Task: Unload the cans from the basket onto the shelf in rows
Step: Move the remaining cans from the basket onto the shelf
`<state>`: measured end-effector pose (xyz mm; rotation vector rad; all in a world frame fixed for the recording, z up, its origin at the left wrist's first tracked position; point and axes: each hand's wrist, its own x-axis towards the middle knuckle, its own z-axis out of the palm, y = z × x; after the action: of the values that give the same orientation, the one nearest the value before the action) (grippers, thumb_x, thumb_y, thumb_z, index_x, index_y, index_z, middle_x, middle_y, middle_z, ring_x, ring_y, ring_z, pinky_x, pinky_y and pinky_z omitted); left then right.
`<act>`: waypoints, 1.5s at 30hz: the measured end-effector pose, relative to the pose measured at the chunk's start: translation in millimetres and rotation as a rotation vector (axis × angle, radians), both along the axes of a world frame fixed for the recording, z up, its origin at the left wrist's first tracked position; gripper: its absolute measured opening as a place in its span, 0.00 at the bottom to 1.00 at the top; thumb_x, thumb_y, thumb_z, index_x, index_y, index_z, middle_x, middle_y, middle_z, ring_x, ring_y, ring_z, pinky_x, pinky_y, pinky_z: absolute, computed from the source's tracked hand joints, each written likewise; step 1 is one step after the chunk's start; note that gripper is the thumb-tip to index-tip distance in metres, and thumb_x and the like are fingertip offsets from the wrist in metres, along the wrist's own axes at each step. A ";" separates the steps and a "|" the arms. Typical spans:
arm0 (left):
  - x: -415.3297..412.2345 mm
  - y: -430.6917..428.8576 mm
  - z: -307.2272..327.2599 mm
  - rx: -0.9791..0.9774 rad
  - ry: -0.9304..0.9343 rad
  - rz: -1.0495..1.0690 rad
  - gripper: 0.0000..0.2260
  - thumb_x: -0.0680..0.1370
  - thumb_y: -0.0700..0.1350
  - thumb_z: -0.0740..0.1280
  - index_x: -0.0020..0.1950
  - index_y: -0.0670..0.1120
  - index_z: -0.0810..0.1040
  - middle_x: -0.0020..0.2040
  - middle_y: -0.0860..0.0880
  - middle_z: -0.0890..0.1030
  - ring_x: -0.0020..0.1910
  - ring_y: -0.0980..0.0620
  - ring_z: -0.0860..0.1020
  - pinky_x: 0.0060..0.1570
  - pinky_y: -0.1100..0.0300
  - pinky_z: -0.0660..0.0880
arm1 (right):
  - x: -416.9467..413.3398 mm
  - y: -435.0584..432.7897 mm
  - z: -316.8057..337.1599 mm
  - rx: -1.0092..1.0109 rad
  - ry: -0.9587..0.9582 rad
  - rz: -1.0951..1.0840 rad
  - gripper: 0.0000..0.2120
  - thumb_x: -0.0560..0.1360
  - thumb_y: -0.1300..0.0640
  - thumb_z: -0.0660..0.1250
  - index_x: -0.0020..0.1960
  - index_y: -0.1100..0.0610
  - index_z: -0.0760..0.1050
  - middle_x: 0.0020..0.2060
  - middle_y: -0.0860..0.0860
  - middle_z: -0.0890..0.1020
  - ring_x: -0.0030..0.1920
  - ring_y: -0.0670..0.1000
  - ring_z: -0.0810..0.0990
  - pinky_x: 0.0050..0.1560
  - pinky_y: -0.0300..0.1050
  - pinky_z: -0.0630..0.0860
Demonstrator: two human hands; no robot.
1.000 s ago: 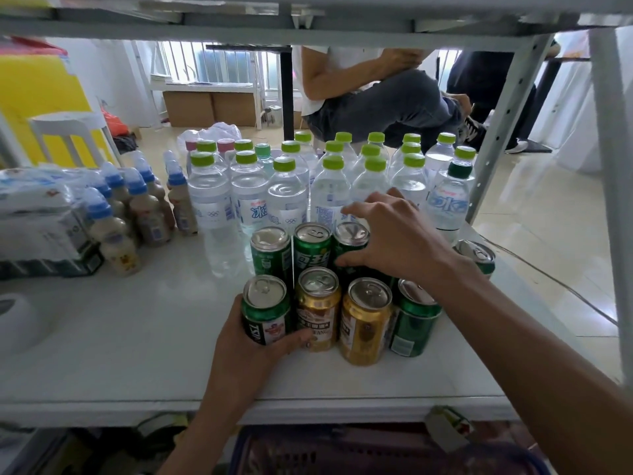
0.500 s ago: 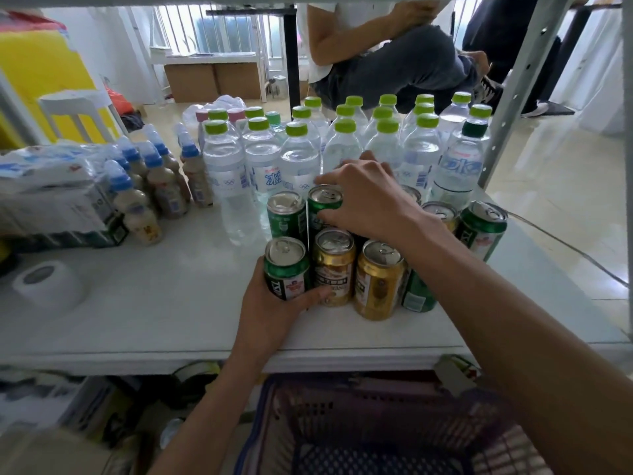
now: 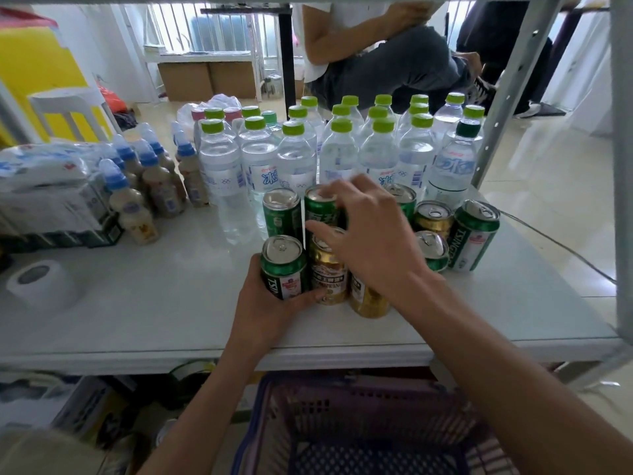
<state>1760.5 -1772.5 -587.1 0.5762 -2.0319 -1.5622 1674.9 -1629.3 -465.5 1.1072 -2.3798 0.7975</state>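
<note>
Green and gold cans stand in rows on the white shelf (image 3: 164,303), in front of the water bottles. My left hand (image 3: 270,306) grips the front-left green can (image 3: 282,269) from its near side. My right hand (image 3: 373,238) reaches over the cluster. Its fingers curl on the top of a back-row green can (image 3: 320,210) and its thumb presses that can's front, above a gold can (image 3: 329,279). Another gold can (image 3: 368,299) shows partly under my wrist. The purple basket (image 3: 342,402) sits below the shelf edge; its contents are not visible.
More cans stand at the right: a tilted green one (image 3: 474,234), a gold one (image 3: 433,216). Water bottles (image 3: 298,156) fill the back, small blue-capped bottles (image 3: 150,180) and wrapped packs (image 3: 48,197) the left, with a paper roll (image 3: 36,279). A shelf post (image 3: 621,166) stands right. A person sits behind.
My right hand has slid left along the back row, from the third can to the second green can. My left hand stays on the front-left green can. The view has tipped down towards the basket.
</note>
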 end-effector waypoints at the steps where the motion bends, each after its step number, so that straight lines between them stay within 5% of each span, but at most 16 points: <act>1: 0.1 -0.8 0.1 -0.001 0.003 0.000 0.36 0.57 0.51 0.85 0.60 0.61 0.71 0.56 0.62 0.81 0.53 0.69 0.80 0.52 0.62 0.80 | 9.6 18.5 -7.1 -0.051 -0.026 -0.048 0.14 0.74 0.44 0.74 0.52 0.52 0.79 0.45 0.46 0.81 0.44 0.46 0.80 0.48 0.37 0.77; 3: -0.6 -3.1 0.5 -0.007 0.006 0.000 0.37 0.58 0.49 0.86 0.62 0.55 0.71 0.56 0.62 0.81 0.53 0.69 0.80 0.53 0.60 0.80 | 24.6 49.8 -28.6 -0.023 -0.145 -0.153 0.14 0.73 0.42 0.74 0.40 0.51 0.77 0.33 0.43 0.81 0.33 0.43 0.79 0.38 0.35 0.76; 5: -1.7 -5.6 -1.2 -0.028 0.009 0.009 0.38 0.57 0.51 0.86 0.62 0.54 0.72 0.57 0.60 0.81 0.54 0.66 0.80 0.54 0.58 0.81 | 29.4 62.8 -54.1 0.133 -0.260 -0.237 0.17 0.73 0.36 0.71 0.38 0.49 0.77 0.31 0.44 0.82 0.32 0.44 0.80 0.36 0.41 0.78; 9: -4.2 -9.6 -6.5 -0.069 0.021 0.016 0.39 0.54 0.59 0.85 0.60 0.64 0.72 0.62 0.54 0.80 0.60 0.58 0.80 0.57 0.56 0.80 | 13.7 59.0 -72.7 0.155 -0.243 -0.326 0.16 0.75 0.38 0.70 0.40 0.50 0.76 0.33 0.47 0.83 0.36 0.53 0.83 0.37 0.49 0.78; 13: -7.7 -17.1 -10.0 -0.128 -0.021 -0.018 0.44 0.54 0.62 0.85 0.67 0.59 0.71 0.64 0.50 0.78 0.63 0.53 0.79 0.60 0.47 0.80 | 3.2 61.3 -80.7 0.138 -0.237 -0.308 0.14 0.77 0.41 0.69 0.45 0.52 0.77 0.37 0.49 0.85 0.39 0.54 0.84 0.39 0.51 0.80; 17: -7.9 -16.3 -10.9 -0.191 -0.051 0.024 0.45 0.53 0.64 0.84 0.64 0.58 0.69 0.63 0.49 0.75 0.64 0.51 0.77 0.62 0.47 0.78 | -1.3 82.5 -88.8 0.226 -0.311 -0.260 0.20 0.76 0.34 0.64 0.44 0.50 0.79 0.37 0.48 0.84 0.38 0.53 0.83 0.40 0.50 0.80; 23: -11.4 -19.1 -12.9 -0.229 -0.091 0.056 0.48 0.50 0.70 0.81 0.63 0.54 0.66 0.63 0.49 0.76 0.64 0.50 0.77 0.60 0.44 0.79 | -12.2 103.3 -96.6 0.215 -0.314 -0.219 0.09 0.78 0.47 0.67 0.43 0.50 0.77 0.37 0.50 0.83 0.39 0.56 0.81 0.40 0.48 0.77; 26: -11.3 -16.0 -10.5 -0.203 -0.085 0.050 0.48 0.51 0.68 0.82 0.64 0.54 0.65 0.64 0.50 0.76 0.64 0.52 0.77 0.61 0.48 0.79 | -17.3 99.8 -106.1 0.185 -0.314 -0.149 0.10 0.77 0.48 0.68 0.39 0.47 0.70 0.36 0.47 0.80 0.36 0.53 0.77 0.38 0.46 0.73; 32: -0.9 -6.3 1.0 -0.214 -0.180 0.104 0.54 0.49 0.71 0.81 0.68 0.51 0.65 0.65 0.48 0.73 0.62 0.52 0.76 0.60 0.52 0.78 | -19.8 130.8 -103.3 0.108 -0.371 -0.174 0.10 0.76 0.51 0.71 0.37 0.51 0.76 0.29 0.43 0.78 0.32 0.47 0.76 0.35 0.39 0.68; 37: 47.0 29.8 28.8 -0.297 -0.276 0.378 0.32 0.64 0.66 0.77 0.50 0.46 0.67 0.44 0.50 0.70 0.41 0.52 0.69 0.37 0.60 0.66 | 12.0 134.2 -103.7 0.322 -0.502 0.190 0.10 0.75 0.48 0.70 0.37 0.50 0.77 0.29 0.42 0.79 0.33 0.41 0.78 0.35 0.34 0.71; 39: 79.9 44.2 17.7 -0.330 -0.360 0.414 0.20 0.74 0.58 0.73 0.44 0.44 0.69 0.38 0.50 0.70 0.37 0.50 0.70 0.34 0.57 0.65 | 20.8 123.9 -110.7 0.522 -0.558 0.323 0.09 0.73 0.47 0.70 0.37 0.50 0.77 0.31 0.42 0.79 0.35 0.39 0.76 0.38 0.36 0.70; 41: 116.5 61.0 -12.6 -0.359 -0.626 0.399 0.16 0.78 0.55 0.69 0.51 0.42 0.72 0.46 0.46 0.75 0.46 0.43 0.75 0.41 0.53 0.72 | 26.2 116.6 -119.1 0.634 -0.607 0.422 0.11 0.74 0.48 0.70 0.35 0.49 0.76 0.30 0.42 0.77 0.34 0.37 0.75 0.39 0.37 0.69; 43: 151.3 73.5 -49.4 -0.398 -1.003 0.375 0.30 0.78 0.60 0.66 0.69 0.40 0.64 0.63 0.36 0.71 0.61 0.34 0.72 0.57 0.42 0.74 | 31.1 113.5 -126.1 0.666 -0.660 0.482 0.11 0.75 0.50 0.70 0.35 0.50 0.76 0.28 0.42 0.76 0.31 0.36 0.75 0.36 0.35 0.70; 45: 174.1 82.1 -82.9 -0.257 -1.174 0.305 0.36 0.79 0.63 0.62 0.74 0.40 0.57 0.69 0.33 0.67 0.63 0.31 0.71 0.61 0.38 0.72 | 35.8 112.6 -130.9 0.665 -0.692 0.520 0.10 0.77 0.51 0.70 0.38 0.53 0.78 0.28 0.43 0.76 0.30 0.38 0.75 0.34 0.31 0.69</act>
<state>1934.6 -1690.5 -670.0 1.8936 -2.6395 -0.7542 1710.8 -1516.7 -596.4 2.0444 -3.1009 0.6080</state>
